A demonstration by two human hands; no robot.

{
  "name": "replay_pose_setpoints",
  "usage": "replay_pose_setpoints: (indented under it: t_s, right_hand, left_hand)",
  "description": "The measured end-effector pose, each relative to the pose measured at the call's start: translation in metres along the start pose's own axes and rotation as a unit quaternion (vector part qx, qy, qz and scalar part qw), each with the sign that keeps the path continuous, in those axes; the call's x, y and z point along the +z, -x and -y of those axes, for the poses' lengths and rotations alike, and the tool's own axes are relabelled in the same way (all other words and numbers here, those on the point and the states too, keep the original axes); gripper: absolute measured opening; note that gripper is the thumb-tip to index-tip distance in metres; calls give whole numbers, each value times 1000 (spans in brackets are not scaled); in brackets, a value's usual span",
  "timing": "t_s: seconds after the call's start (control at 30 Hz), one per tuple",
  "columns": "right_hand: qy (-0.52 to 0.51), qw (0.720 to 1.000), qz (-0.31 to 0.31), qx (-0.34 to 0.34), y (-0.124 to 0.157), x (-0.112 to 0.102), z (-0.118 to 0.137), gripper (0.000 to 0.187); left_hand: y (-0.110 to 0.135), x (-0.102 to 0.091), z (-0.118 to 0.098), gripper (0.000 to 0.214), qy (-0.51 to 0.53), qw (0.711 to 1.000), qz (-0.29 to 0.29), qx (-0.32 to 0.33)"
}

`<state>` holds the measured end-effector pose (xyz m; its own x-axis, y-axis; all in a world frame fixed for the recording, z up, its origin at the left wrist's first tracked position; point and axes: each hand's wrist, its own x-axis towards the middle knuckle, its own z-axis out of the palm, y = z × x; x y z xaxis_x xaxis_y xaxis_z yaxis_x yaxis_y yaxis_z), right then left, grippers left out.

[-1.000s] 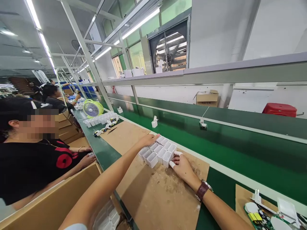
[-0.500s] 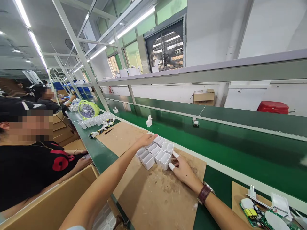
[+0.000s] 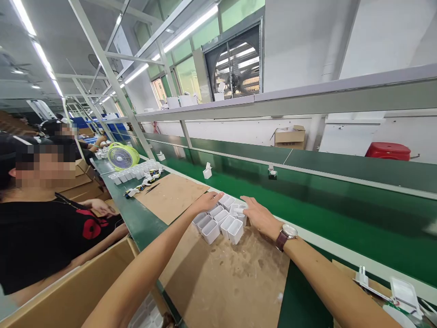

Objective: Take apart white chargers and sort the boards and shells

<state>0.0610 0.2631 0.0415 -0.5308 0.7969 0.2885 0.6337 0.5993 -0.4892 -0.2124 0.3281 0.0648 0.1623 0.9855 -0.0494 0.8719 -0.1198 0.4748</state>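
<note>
Shifted right hand to the far right side of white cups, with fingers spread open. Kept these between both hands; cannot tell the grip of left hand. Could tip one or skew rows by pushing unevenly.

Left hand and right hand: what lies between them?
In the head view, open white rectangular plastic boxes stand clustered between the left hand and right hand.

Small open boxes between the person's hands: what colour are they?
The boxes are plain white, best seen in the head view.
</note>
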Motion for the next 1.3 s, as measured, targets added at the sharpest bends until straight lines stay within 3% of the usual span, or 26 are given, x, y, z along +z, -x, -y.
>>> replay_pose_setpoints:
  t_s: [0.2,0.4,0.5,0.67,0.83,1.03,1.17,1.3]
  right_hand:
    - [49,997,55,-3,-9,-6,-5,33]
    - [55,997,62,6,-18,5,6,37]
    - [34,998,47,18,-18,8,12,35]
    - [-12,998,-13,67,16,7,13,19]
    - [-110,991,-13,78,51,27,16,9]
    - [-200,978,-16,62,60,58,23,20]
    - [-201,978,-12,52,83,62,28,30]
    - [-176,984,6,35,110,57,38,43]
  left_hand:
    - [5,-3,3,39,20,1000,-6,1]
    - [5,-2,2,41,24,1000,-15,-8]
    - [12,-10,3,53,21,999,-33,-12]
    - [64,-23,12,86,14,997,-73,4]
    - [125,0,24,128,-22,995,-99,11]
    - [135,28,23,105,-17,991,-131,10]
    - [139,25,16,99,-3,988,-153,16]
    - [170,10,11,84,22,982,-182,36]
